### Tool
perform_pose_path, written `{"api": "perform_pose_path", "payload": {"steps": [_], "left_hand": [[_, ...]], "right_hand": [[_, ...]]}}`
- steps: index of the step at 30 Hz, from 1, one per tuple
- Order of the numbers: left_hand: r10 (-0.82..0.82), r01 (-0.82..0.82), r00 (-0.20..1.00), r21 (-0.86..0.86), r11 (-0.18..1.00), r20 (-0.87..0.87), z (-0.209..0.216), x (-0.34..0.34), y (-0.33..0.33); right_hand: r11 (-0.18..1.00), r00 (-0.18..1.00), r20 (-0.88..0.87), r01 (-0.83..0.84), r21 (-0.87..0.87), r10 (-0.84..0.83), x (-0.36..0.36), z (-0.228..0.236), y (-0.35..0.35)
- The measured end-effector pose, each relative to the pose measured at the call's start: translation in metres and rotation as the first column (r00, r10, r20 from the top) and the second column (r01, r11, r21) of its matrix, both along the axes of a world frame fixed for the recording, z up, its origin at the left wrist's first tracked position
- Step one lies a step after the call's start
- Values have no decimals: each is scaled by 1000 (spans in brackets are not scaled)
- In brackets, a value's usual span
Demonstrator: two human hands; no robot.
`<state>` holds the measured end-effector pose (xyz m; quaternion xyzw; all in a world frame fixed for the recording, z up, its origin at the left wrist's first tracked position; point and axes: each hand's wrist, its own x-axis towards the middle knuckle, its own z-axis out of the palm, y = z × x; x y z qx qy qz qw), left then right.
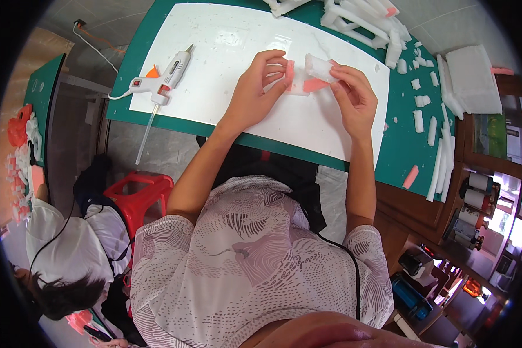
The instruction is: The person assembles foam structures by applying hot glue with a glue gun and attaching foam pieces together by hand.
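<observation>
Over the white board, my left hand is closed with its fingertips on an upright pink foam strip. My right hand pinches the right side of a white foam block, which is tilted. Just below the block is a pink foam piece; whether it is joined to the block I cannot tell. A pale, whitish piece lies between the two hands, close to the pink parts. To the left, a white hot glue gun with a glue stick in it rests on the board.
White foam frames stand at the far edge of the green mat. Several foam offcuts and long white strips lie at the right. A red stool and another person in white are at the left.
</observation>
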<state>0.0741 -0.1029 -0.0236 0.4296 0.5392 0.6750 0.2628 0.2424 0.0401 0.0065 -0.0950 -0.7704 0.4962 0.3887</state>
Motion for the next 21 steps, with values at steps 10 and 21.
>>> {"api": "perform_pose_path", "payload": {"steps": [10,21], "left_hand": [[12,-15,996,-36,999,-90,4,-2,2],[11,-15,992,-25,1000,-126,5,-3,1]], "right_hand": [[993,995,85,46,111,-55,-3,8,-7],[959,986,122,81,271,-118,-6,13,-8]]}}
